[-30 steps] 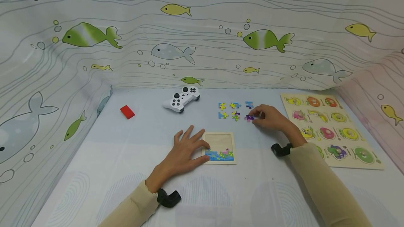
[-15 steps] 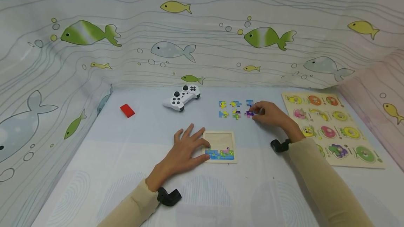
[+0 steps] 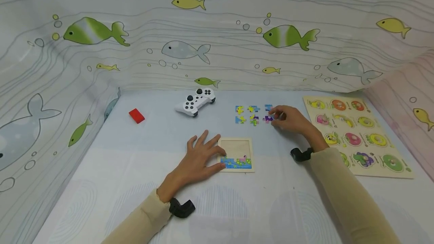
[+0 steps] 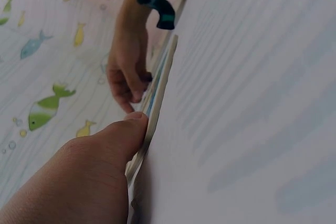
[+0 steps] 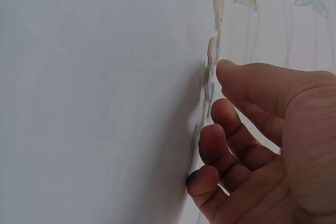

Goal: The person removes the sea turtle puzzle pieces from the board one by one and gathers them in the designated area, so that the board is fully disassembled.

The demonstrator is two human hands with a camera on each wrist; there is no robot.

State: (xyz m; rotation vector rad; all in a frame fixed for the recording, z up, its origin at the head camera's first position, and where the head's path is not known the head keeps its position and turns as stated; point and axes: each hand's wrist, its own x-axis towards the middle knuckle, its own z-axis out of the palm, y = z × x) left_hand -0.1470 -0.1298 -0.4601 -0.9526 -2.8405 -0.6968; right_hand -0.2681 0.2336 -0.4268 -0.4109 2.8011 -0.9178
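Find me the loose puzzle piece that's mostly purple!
It's the piece at the right end of the row nearer the person, beside the right hand. The other five loose ones show mainly blue, yellow or green.

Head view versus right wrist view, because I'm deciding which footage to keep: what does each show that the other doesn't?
Only the head view shows the left hand touching the wooden frame, the white controller, the red block and the fruit board.

Only the right wrist view shows the right hand close up from its palm side, with loose puzzle pieces seen edge-on.

Both show that hand, some of those pieces and the fish-print backdrop.
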